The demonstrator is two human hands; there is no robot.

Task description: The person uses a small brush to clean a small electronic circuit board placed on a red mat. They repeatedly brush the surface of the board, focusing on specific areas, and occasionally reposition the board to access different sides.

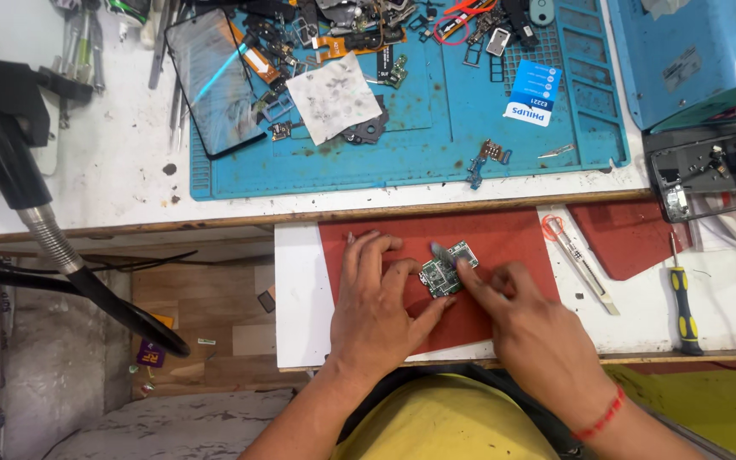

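A small green circuit board is kept flat on the red mat under the fingertips of the left hand, whose fingers are spread and grip nothing. Just beside it, the right hand is pinched on a thin metal tool, whose tip is laid on the board. If the tool is pressed too hard, the board could probably be scratched or slid across the surface.

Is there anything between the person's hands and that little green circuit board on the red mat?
Nothing visible. The left hand rests beside the circuit board with fingers at its edge, and the right hand touches it from the right on the red mat.
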